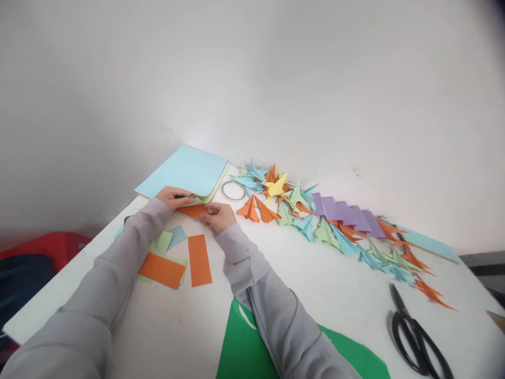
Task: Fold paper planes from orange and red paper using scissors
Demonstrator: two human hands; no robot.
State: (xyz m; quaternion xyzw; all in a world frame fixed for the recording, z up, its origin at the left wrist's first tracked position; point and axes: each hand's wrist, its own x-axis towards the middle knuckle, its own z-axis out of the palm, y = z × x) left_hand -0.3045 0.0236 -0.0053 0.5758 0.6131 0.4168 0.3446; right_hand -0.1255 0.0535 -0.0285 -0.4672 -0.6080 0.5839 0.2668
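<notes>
At the back left of the table, my left hand (174, 198) closes on the near corner of a stack of coloured paper (189, 167), whose top sheet is light blue. The corner curls up and shows green sheets beneath. An orange sheet (192, 211) sticks out below the lifted corner. My right hand (219, 216) pinches the orange sheet's right edge, fingertips together. Nearer to me lie cut paper rectangles: an upright orange one (200, 260), another orange one (162, 270) over pale green, and a blue one (177, 236).
A round ring (233, 190) sits right of the stack. Folded paper shapes (300, 205) in several colours run rightward along the wall, with purple folded pieces (347, 216) among them. Black-handled scissors (414, 337) lie at right front. Green paper (240, 347) lies under my right forearm.
</notes>
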